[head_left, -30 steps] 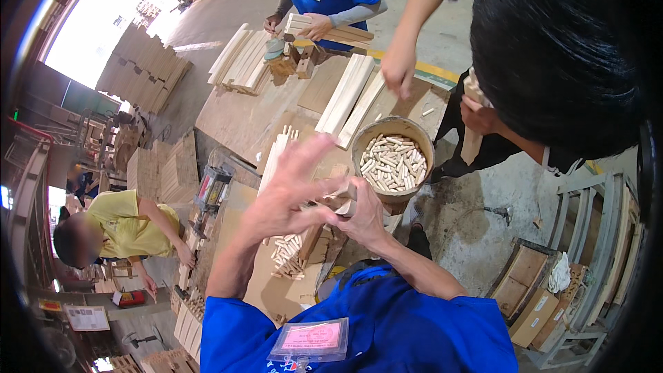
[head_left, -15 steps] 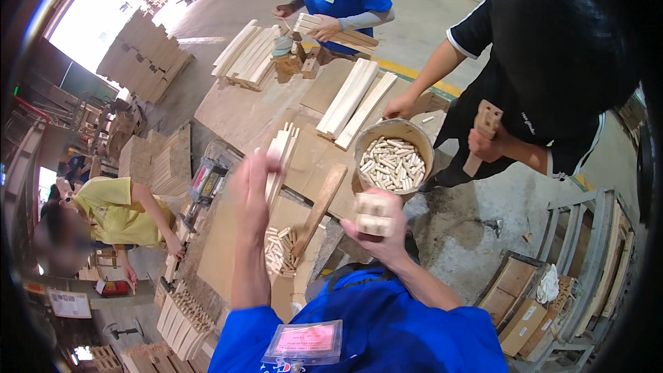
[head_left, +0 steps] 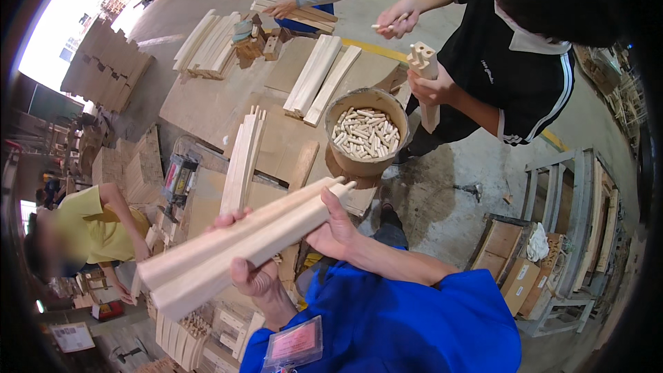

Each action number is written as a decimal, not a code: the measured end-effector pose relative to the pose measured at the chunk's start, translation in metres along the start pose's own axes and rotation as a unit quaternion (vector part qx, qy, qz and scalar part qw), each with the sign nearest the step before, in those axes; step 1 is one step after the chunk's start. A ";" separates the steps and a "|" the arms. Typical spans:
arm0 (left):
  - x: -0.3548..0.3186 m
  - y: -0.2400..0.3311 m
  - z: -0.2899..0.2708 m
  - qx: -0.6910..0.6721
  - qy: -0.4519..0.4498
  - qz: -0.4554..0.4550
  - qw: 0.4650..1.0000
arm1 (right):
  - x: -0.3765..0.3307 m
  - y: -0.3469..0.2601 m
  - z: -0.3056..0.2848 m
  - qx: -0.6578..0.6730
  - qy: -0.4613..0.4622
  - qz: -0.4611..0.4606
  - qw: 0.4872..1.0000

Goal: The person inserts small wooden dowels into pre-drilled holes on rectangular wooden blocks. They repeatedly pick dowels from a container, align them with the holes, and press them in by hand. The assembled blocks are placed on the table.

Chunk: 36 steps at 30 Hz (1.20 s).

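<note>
A bundle of pale wooden bars (head_left: 235, 247) lies slantwise across both my hands, with dowel pegs sticking out of its far right end. My left hand (head_left: 259, 282) is closed round the lower left part of the bars, thumb on the near side and fingertips showing beyond. At the pegged end, my right hand (head_left: 335, 231) grips the bars with its thumb up beside the pegs; its other fingers are partly hidden. Past the bundle, more pegged wooden bars (head_left: 240, 166) rest on the table. A round bucket (head_left: 362, 166) full of short wooden dowels (head_left: 366, 131) stands beyond my right hand.
Across the bucket, a person in black holds a drilled wooden piece (head_left: 423, 62) and small dowels. Another in blue handles bars behind the table (head_left: 200, 107). A person in yellow works at left. Several bars (head_left: 314, 76) lie on the tabletop; a grey rack (head_left: 570, 235) stands right.
The bundle in my right hand has swung from end-on to slantwise across my front. My left hand, raised and blurred before, has come down onto it. The person in black has lifted a hand from the bucket.
</note>
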State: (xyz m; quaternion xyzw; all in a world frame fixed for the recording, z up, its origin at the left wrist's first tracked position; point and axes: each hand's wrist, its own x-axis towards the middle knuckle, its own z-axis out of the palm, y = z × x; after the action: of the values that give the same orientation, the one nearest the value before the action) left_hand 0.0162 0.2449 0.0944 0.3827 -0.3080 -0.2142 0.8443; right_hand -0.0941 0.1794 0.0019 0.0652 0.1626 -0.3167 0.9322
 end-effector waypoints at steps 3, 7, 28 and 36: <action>0.008 -0.016 0.013 0.189 -0.094 -0.018 0.977 | 0.001 -0.022 -0.012 0.026 -0.064 0.099 0.993; -0.039 -0.153 -0.022 0.276 -0.112 -0.184 0.937 | -0.023 -0.036 -0.075 -0.203 0.213 0.072 0.953; 0.101 -0.300 0.109 0.596 -0.687 0.019 0.415 | -0.024 -0.114 0.037 -0.645 -0.177 -0.456 0.587; 0.106 -0.321 0.095 0.613 -0.705 0.008 0.355 | -0.028 -0.117 0.041 -0.638 -0.183 -0.462 0.588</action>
State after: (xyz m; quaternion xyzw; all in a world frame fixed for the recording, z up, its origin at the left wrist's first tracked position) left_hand -0.0133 -0.0650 -0.0688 0.5001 -0.8395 -0.1504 -0.1500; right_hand -0.1756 0.0937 0.0478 -0.6893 0.1573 -0.5252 0.4736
